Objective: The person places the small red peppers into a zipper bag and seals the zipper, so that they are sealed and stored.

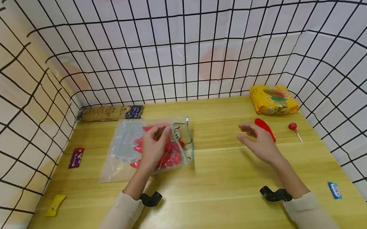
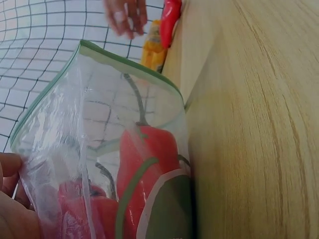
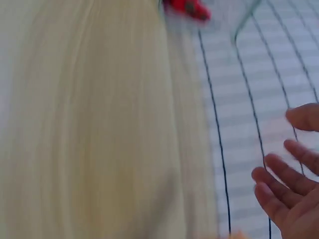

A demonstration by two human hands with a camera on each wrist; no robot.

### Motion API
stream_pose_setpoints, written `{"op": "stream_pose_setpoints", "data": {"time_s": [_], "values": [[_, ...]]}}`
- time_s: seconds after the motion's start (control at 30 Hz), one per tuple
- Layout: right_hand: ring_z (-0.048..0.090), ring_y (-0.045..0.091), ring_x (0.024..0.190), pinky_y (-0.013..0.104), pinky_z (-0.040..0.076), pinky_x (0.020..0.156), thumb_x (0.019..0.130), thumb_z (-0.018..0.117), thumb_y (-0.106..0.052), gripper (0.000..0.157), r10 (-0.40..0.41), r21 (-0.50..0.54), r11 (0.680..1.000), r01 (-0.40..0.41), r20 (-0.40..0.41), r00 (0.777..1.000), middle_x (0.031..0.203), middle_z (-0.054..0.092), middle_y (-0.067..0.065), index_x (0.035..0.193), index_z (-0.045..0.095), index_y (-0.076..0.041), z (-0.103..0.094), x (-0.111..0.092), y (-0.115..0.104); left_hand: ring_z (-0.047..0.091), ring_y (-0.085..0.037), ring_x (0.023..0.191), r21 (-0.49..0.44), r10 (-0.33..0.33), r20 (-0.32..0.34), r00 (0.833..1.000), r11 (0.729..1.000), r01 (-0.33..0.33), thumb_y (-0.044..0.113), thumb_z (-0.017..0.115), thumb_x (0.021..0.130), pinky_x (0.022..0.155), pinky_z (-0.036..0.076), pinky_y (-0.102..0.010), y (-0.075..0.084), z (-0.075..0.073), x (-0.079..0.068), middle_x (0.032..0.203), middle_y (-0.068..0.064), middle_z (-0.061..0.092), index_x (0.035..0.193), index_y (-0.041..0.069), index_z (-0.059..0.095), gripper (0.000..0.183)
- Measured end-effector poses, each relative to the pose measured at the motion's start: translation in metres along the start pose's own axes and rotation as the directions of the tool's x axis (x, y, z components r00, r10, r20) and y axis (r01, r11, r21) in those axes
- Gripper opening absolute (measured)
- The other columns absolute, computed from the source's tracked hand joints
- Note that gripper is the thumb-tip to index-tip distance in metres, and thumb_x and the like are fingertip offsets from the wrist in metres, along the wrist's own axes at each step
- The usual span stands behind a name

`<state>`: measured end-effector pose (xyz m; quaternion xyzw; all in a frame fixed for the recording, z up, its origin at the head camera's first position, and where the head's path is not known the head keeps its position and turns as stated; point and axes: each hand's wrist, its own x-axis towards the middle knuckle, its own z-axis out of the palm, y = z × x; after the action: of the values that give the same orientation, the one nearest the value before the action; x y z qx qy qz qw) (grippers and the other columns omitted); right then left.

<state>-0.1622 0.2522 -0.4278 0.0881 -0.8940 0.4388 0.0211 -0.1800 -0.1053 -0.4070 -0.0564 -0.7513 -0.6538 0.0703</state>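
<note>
My left hand [image 1: 155,144] pinches the upper edge of a clear zip bag [image 1: 111,168] lying on the table, near its open, green-rimmed mouth. Inside the bag are red peppers [image 2: 147,159] with dark stems, one beside another in the left wrist view. My right hand [image 1: 261,143] is held over the table to the right, fingers loosely bent and spread from the thumb, with nothing in it. Just behind that hand lies a red pepper [image 1: 265,127], partly covered by it in the head view. The right wrist view shows the same hand [image 3: 299,191] with its palm bare.
A pasta-like packet [image 1: 107,113] and a yellow package [image 1: 274,99] lie along the back. To the right are a red lollipop [image 1: 293,126] and a blue-white wrapped sweet [image 1: 334,190]. A purple packet [image 1: 76,157] and a yellow packet [image 1: 55,205] lie left. Black wire mesh [image 1: 184,44] borders the table.
</note>
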Motion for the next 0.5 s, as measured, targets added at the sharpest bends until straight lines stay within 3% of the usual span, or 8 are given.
{"op": "stream_pose_setpoints", "data": {"time_s": [0.1,0.2,0.33,0.43,0.5], "values": [[0.047,0.041,0.127,0.06,0.039,0.102,0.094,0.064,-0.036,0.054,0.025,-0.164,0.986,-0.037,-0.076,0.997,0.138,0.051,0.022,0.136,0.048,-0.006,-0.02,-0.007,0.018,0.063,-0.018,0.087,0.0,-0.012,0.002,1.0,1.0,0.012,0.023,0.062,0.096,0.076,0.055,-0.024,0.005,-0.001,-0.002,0.102,-0.005,0.071,0.111,0.009,0.07,0.023],[0.044,0.046,0.124,0.064,0.039,0.096,0.091,0.066,-0.035,0.062,0.08,-0.261,0.959,-0.111,-0.124,0.989,0.138,0.046,0.028,0.138,0.045,-0.002,-0.034,-0.012,0.032,0.061,-0.018,0.085,0.002,-0.015,-0.006,1.0,1.0,0.015,0.025,0.062,0.096,0.076,0.054,-0.024,0.007,-0.003,-0.002,0.101,-0.005,0.071,0.112,0.009,0.07,0.023],[0.043,0.048,0.119,0.065,0.041,0.091,0.089,0.069,-0.033,0.072,0.19,-0.292,0.933,-0.211,-0.1,0.977,0.137,0.042,0.033,0.141,0.037,0.004,-0.045,-0.015,0.046,0.059,-0.023,0.084,0.003,-0.014,-0.006,1.0,1.0,0.014,0.027,0.063,0.096,0.072,0.052,-0.024,0.006,-0.002,-0.002,0.1,-0.003,0.071,0.111,0.01,0.07,0.024],[0.048,0.045,0.112,0.059,0.045,0.086,0.089,0.069,-0.028,0.072,0.249,-0.296,0.921,-0.254,-0.057,0.967,0.132,0.047,0.033,0.142,0.034,0.006,-0.046,-0.016,0.056,0.058,-0.027,0.083,0.004,-0.017,0.016,1.0,1.0,0.017,0.027,0.064,0.095,0.068,0.05,-0.021,0.006,-0.001,-0.003,0.098,-0.002,0.07,0.11,0.01,0.071,0.024],[0.054,0.041,0.106,0.053,0.048,0.083,0.089,0.067,-0.023,0.068,0.256,-0.294,0.921,-0.257,-0.044,0.966,0.126,0.052,0.032,0.142,0.035,0.006,-0.044,-0.019,0.061,0.058,-0.027,0.083,0.003,-0.013,0.025,1.0,1.0,0.013,0.032,0.065,0.094,0.067,0.049,-0.021,-0.003,0.001,-0.002,0.097,-0.002,0.071,0.109,0.012,0.071,0.026]]}}
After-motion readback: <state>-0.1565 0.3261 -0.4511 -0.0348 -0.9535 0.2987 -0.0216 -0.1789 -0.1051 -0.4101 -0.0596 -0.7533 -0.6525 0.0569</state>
